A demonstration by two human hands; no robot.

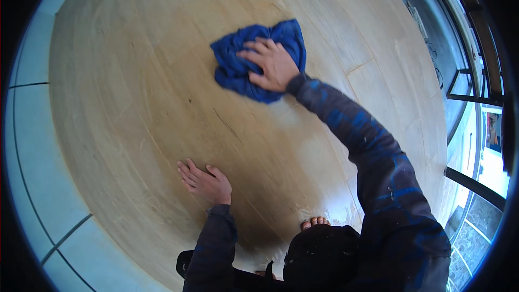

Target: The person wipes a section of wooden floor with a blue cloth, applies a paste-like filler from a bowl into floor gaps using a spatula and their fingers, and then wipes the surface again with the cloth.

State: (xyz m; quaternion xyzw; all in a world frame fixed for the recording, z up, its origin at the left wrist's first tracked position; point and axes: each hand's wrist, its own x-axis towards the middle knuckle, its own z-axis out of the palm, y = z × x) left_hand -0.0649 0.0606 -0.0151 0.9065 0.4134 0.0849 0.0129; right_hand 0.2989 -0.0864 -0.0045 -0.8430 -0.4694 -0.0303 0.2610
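My right hand [270, 64] lies with spread fingers on a crumpled blue cloth [289, 38], pressing it onto the pale wood-plank floor [124, 65] in the upper middle of the view. Lower and to the left, my left hand [205, 183] rests palm down on the bare planks, fingers stretched out with nothing under them but floor. A faint wet-looking sheen shows on the planks beside the cloth and near my bare toes [316, 221] at the bottom.
Pale tiles [38, 162] with dark joints run along the left side. On the right are dark metal bars [476, 188] and frames [474, 98], with some cables [432, 48] along a grey strip beside the floor. My dark-clad knee [319, 254] is below me.
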